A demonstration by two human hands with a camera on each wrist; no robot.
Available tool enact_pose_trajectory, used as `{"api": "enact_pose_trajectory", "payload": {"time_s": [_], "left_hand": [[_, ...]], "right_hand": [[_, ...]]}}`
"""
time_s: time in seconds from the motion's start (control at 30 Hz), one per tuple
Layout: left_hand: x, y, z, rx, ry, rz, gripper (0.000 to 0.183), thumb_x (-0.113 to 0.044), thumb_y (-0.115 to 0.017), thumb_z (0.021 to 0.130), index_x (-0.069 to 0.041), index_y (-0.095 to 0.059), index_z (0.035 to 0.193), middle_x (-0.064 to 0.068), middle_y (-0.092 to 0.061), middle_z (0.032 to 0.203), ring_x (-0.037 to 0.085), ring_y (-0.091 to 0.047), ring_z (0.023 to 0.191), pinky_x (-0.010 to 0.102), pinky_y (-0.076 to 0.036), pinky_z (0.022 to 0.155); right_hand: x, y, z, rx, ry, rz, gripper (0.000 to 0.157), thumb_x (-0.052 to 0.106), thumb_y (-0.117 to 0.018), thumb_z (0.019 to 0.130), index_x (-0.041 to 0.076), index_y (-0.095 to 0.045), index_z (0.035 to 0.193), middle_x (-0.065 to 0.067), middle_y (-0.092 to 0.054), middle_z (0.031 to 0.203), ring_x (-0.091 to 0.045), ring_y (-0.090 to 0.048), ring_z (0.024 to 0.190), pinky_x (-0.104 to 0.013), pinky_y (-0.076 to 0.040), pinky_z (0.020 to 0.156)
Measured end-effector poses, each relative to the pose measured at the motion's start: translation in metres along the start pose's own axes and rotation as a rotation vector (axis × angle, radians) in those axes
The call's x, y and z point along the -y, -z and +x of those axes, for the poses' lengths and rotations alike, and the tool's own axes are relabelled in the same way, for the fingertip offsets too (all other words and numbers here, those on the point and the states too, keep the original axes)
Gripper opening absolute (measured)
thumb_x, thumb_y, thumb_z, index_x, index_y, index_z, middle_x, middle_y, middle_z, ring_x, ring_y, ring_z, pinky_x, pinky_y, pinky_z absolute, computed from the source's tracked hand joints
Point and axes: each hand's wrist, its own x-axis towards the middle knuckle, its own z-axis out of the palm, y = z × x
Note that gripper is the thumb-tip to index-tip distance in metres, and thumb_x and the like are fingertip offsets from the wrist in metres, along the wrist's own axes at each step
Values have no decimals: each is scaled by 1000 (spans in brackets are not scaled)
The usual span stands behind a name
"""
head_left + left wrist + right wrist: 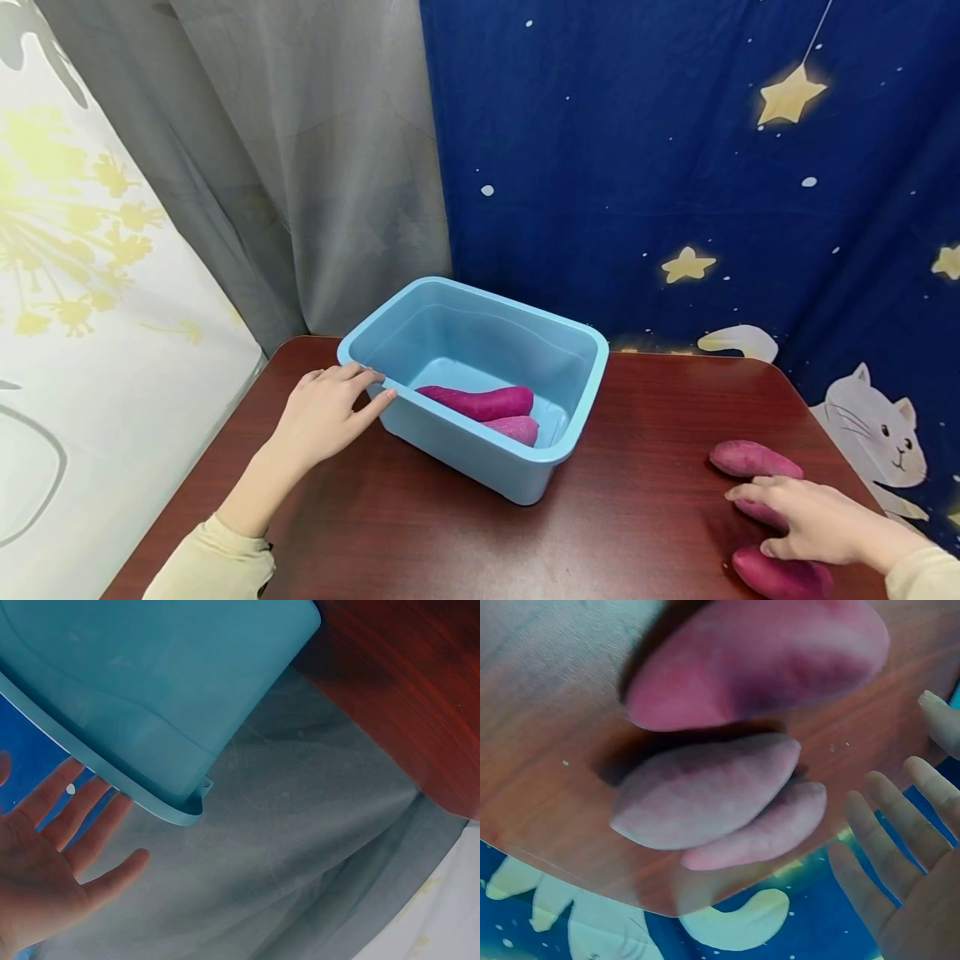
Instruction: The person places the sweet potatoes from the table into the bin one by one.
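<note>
My left hand [327, 410] rests its fingertips on the near left rim of a light blue plastic tub [457, 458], fingers loosely extended. In the left wrist view those fingers [94, 844] lie along the tub's rim. Two purple sweet potatoes lie in the tub, a darker one [487, 404] behind a paler one [517, 429]. At the table's right, my right hand [817, 518] hovers with spread fingers over the middle sweet potato [705, 791] of three. One sweet potato [753, 459] lies beyond the hand, another [783, 575] nearer me, partly under the thumb.
The tub stands on a reddish-brown wooden table [637, 517] near its back edge. Behind hang a grey curtain [360, 167] and a dark blue curtain [585, 167] with stars and a cat. A white patterned cloth [97, 292] hangs at the left.
</note>
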Motion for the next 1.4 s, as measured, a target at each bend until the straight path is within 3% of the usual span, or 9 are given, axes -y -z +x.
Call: {"api": "enact_pose_trajectory", "payload": {"time_s": [0.13, 0.37, 0.77, 0.9, 1.13, 1.4], "left_hand": [[0, 0, 0, 1, 0, -3, 39, -42, -56, 83, -9, -65, 101, 6, -61, 96, 26, -57, 86, 46, -41, 77], [1, 0, 0, 1, 1, 1, 39, -43, -55, 83, -9, -65, 100, 5, -61, 95, 26, -58, 85, 45, -41, 76], [0, 0, 1, 7, 10, -1, 39, -43, -55, 83, -9, -65, 100, 6, -61, 96, 26, -58, 84, 46, -41, 76], [0, 0, 1, 7, 11, -4, 39, -43, -55, 83, -9, -65, 101, 6, -61, 96, 26, -57, 84, 46, -41, 77], [-1, 1, 1, 5, 10, -4, 39, -43, -55, 83, -9, -65, 100, 6, -61, 95, 26, -57, 84, 45, -41, 76], [-1, 1, 1, 4, 13, -6, 40, -43, -55, 83, -9, -65, 100, 5, -61, 95, 26, -57, 84, 46, -41, 76]], "right_hand": [[-1, -6, -5, 68, -52, 22, 51, 41, -74, 63, 19, -60, 107, -1, -57, 102, -19, -53, 94, -40, -47, 60], [-6, -19, -13, -22, 12, -30, 53, 36, -77, 58, 18, -61, 105, 4, -57, 102, -15, -54, 93, -35, -47, 60], [-10, -26, -24, -53, 69, -4, 51, 33, -79, 55, 20, -60, 102, 3, -55, 106, -9, -52, 93, -29, -46, 62], [-9, -28, -26, -2, 53, 35, 51, 33, -78, 56, 21, -60, 103, 8, -55, 105, -7, -51, 90, -28, -45, 62], [-7, -28, -27, 175, -58, 216, 46, 30, -75, 62, 24, -59, 105, 15, -52, 100, -3, -47, 83, -26, -42, 63], [-3, -35, -31, 159, -48, 284, 44, 33, -74, 65, 28, -57, 105, 22, -50, 97, -1, -46, 78, -23, -40, 60]]}}
